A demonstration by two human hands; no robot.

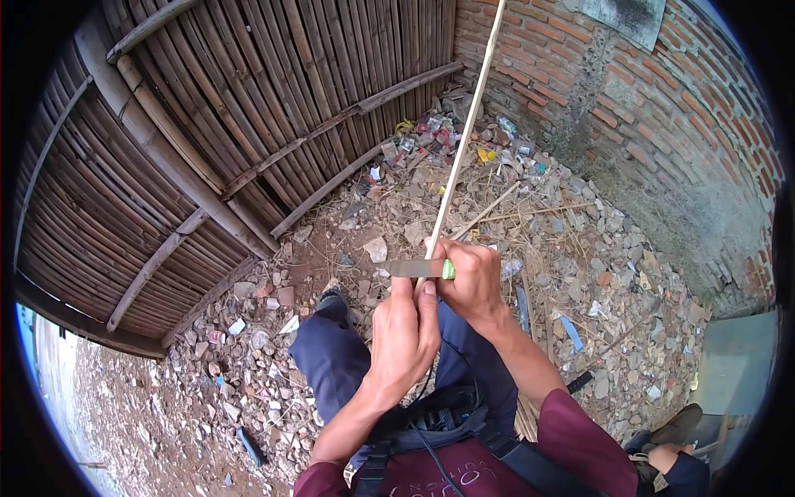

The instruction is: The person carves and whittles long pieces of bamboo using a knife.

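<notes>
A long, pale bamboo strip (461, 149) rises from my hands toward the far brick wall. My left hand (404, 331) is closed around its near end, thumb and fingers pinching it. My right hand (474, 277) grips a knife by its handle, of which a bright green end shows. The knife's flat grey blade (407, 268) points left and lies across the strip, just above my left fingertips. My right fingers also sit close against the strip, but whether they press on it is hidden.
A bamboo-slat wall (306, 74) stands left, a brick wall (654, 141) right. Rubble and litter (431, 132) cover the ground, with loose sticks (489, 207) beyond my hands. Another person's shoe (675, 427) and hand (665, 457) show lower right, near a grey panel (737, 364).
</notes>
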